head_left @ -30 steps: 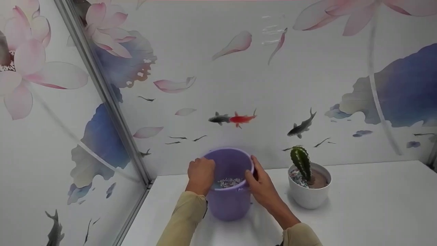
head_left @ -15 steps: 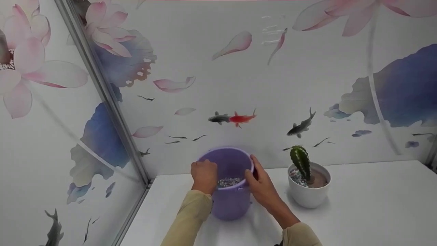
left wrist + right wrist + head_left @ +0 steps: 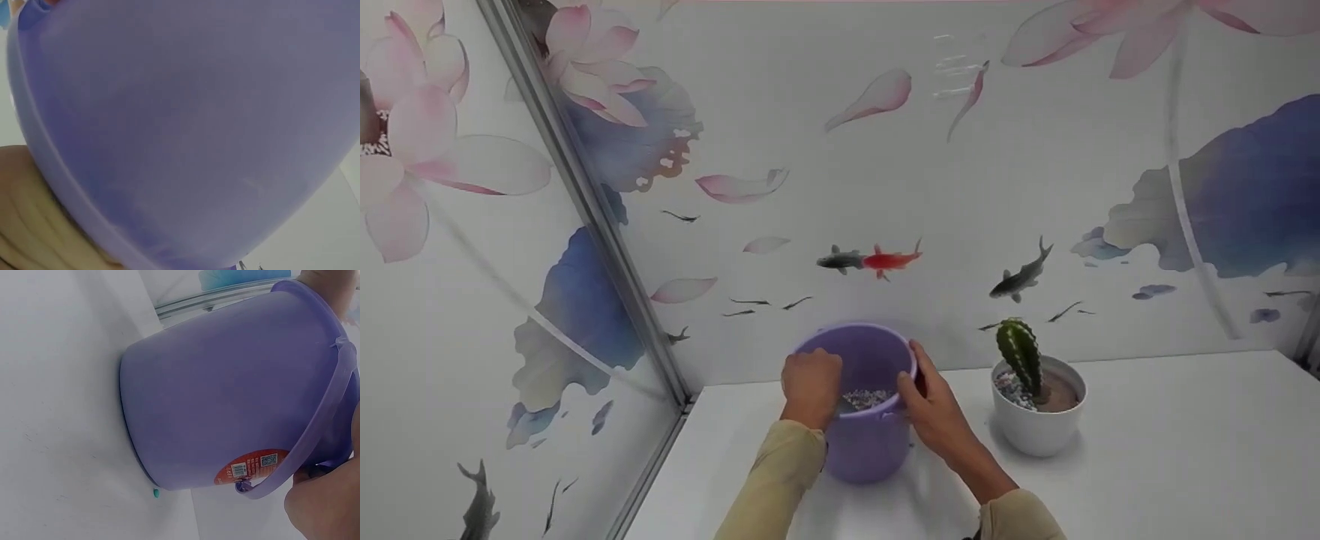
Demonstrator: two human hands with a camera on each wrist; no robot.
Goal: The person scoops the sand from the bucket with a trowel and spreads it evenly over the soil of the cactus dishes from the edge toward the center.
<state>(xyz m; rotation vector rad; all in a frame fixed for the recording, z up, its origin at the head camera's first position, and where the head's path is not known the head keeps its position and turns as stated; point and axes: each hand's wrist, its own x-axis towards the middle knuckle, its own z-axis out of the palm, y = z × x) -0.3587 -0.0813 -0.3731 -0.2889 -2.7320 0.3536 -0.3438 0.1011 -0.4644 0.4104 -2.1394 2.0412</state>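
A purple plastic bucket (image 3: 870, 450) stands on the white table, with small multicoloured pebbles (image 3: 867, 399) at its bottom. Bent over the bucket's left rim is my left hand (image 3: 811, 386), knuckles up. Its fingers are hidden behind the hand, down inside the bucket. My right hand (image 3: 934, 409) grips the right side of the rim between thumb and fingers. The purple wall (image 3: 197, 124) fills most of the left wrist view. In the right wrist view the bucket's handle (image 3: 315, 433) hangs down past a red label (image 3: 250, 466).
Right of the bucket, a white pot (image 3: 1039, 435) holds a green cactus (image 3: 1020, 356) with pebbles. A small green bit (image 3: 156, 493) lies by the bucket's base. The painted wall panel (image 3: 735, 337) rises behind the table, and a metal corner strip (image 3: 607, 217) runs on the left.
My left hand has shifted slightly right and inward over the rim, baring more of the bucket's left edge. The right hand and the bucket have stayed put.
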